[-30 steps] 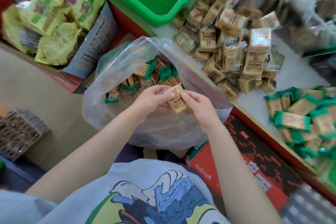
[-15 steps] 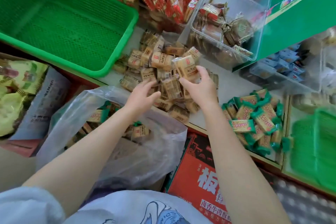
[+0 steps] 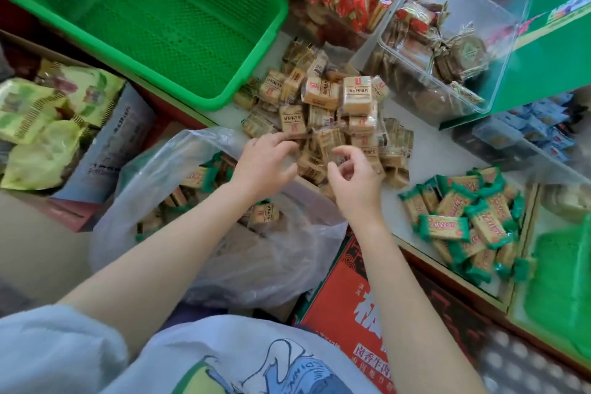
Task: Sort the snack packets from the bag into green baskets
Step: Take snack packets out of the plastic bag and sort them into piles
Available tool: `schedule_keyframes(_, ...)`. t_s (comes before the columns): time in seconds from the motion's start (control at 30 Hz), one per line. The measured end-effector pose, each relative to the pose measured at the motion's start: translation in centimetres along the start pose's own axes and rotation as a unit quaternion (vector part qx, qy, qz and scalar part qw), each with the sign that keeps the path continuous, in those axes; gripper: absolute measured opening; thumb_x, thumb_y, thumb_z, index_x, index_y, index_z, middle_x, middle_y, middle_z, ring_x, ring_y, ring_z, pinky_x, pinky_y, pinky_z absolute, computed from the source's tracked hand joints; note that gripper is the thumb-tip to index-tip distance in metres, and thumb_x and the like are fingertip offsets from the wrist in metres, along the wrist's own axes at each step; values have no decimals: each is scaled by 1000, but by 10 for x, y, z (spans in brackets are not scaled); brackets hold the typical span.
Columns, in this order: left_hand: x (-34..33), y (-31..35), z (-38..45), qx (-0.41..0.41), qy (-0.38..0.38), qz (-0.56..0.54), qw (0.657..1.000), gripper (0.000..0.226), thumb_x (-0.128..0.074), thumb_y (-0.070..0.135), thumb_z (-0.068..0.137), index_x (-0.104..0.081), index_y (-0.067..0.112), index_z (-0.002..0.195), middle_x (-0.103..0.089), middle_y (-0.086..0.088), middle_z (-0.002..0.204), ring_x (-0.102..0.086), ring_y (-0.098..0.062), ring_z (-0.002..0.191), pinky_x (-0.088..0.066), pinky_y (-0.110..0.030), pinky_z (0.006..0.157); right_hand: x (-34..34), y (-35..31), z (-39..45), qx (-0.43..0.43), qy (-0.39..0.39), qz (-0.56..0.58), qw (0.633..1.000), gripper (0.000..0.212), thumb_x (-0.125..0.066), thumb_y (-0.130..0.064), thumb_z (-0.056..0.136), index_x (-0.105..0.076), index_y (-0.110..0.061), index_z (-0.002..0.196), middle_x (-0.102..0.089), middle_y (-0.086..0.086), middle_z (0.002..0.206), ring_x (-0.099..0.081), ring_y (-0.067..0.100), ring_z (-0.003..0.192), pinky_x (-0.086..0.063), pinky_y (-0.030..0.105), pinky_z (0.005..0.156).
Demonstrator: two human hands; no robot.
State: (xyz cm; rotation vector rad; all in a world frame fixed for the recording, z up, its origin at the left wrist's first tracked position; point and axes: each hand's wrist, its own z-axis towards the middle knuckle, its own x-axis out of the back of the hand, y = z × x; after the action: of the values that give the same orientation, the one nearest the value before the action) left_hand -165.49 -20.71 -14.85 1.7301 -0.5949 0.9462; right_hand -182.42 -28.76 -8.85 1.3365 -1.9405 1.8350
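Landmark: pile of tan snack packets (image 3: pixel 332 118) on the white surface (image 3: pixel 425 150).

Left hand (image 3: pixel 262 163) at the near-left edge of the pile, fingers loosely extended, tips at a packet; nothing gripped that can be seen. Right hand (image 3: pixel 355 176) at the near edge of the pile, fingers loosely curled and spread, holding nothing.

Clear plastic bag (image 3: pixel 204 221) just nearer than the pile and to its left, mouth open under the left forearm; tan and green-ended packets inside.

Green basket (image 3: pixel 144 9) beyond the pile to the left, its corner just beside the packets; no packets lie in it.

Green-wrapped packets (image 3: pixel 463 217) heaped to the right of the pile, nearer, apart from it.

Clear tub (image 3: pixel 441 51) of brown wrapped snacks beyond the pile to the right.

Red carton (image 3: pixel 348 307) nearer than the pile, beside the bag.
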Motion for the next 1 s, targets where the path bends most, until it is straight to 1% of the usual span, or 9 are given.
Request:
schedule_keyframes(0.07, -1, -16, -42, -4, 107, -44, 993, 34, -50, 36, 92, -70, 13, 105, -65, -6, 104, -59, -26, 96, -45, -42, 83, -33, 17, -29, -48, -114, 3, 992, 10, -63, -23, 96, -66, -27, 104, -62, -12, 78, -60, 5, 72, -54, 28, 69)
schedule_keyframes(0.17, -28, -53, -113, 139, 3, -67, 988, 29, -44, 40, 100, -63, 19, 94, -62, 2, 88, -60, -21, 84, -45, -37, 67, -91, 50, -54, -151, -215, 7, 965, 7, -63, -23, 96, -67, -24, 102, -65, -9, 88, -66, 19, 88, -57, 38, 80)
schedule_keyframes(0.23, -57, -78, -149, 220, -167, -27, 961, 38, -37, 50, 103, -60, 21, 111, -65, -4, 103, -63, -27, 100, -46, -36, 72, -123, 65, -61, -209, -222, 31, 952, 13, -63, -21, 95, -65, -20, 108, -67, -3, 97, -67, 28, 101, -55, 40, 85)
schedule_keyframes(0.3, -82, -97, -173, 266, -305, -3, 914, 58, -32, 59, 102, -43, 20, 144, -54, -13, 138, -53, -31, 124, -47, -39, 93, -149, 75, -60, -231, -216, 15, 949, 36, -63, -18, 96, -58, -14, 131, -65, 6, 121, -60, 30, 118, -50, 35, 90)
schedule_keyframes(0.4, -104, -117, -186, 282, -338, -19, 898, 69, -32, 61, 101, -21, 23, 157, -23, -10, 163, -29, -31, 146, -30, -43, 115, -179, 88, -46, -165, -226, -93, 955, 66, -61, -15, 96, -31, -16, 156, -35, 13, 156, -39, 31, 140, -40, 34, 103)
schedule_keyframes(0.47, -113, -124, -187, 277, -310, -28, 909, 68, -33, 61, 101, -22, 24, 158, -21, -10, 164, -26, -32, 147, -25, -44, 117, -198, 99, -33, -124, -224, -164, 953, 72, -60, -15, 95, -25, -26, 157, -19, 13, 163, -31, 34, 145, -40, 39, 107)
schedule_keyframes(0.7, -115, -129, -184, 254, -251, -29, 934, 66, -31, 58, 103, -28, 19, 156, -32, -13, 160, -32, -33, 144, -27, -42, 114, -224, 124, -27, -63, -179, -293, 937, 70, -66, -24, 94, -32, -21, 154, -13, 23, 161, -22, 43, 147, -32, 40, 113)
schedule_keyframes(0.9, -85, -115, -174, 345, -297, -133, 880, 75, -30, 70, 97, -24, 26, 158, -34, -5, 161, -36, -30, 144, -34, -41, 111, -184, 89, -47, -82, -178, -133, 972, 62, -78, -47, 81, -59, -16, 130, -56, 5, 133, -49, 24, 123, -42, 34, 98)
schedule_keyframes(1.0, -55, -83, -161, 332, -231, -260, 877, 69, -41, 65, 97, -33, 27, 155, -39, 3, 157, -38, -20, 143, -33, -34, 109, -151, 62, -58, -139, -218, 29, 966, 42, -77, -44, 84, -64, -22, 116, -65, -10, 112, -60, 10, 104, -45, 27, 87)
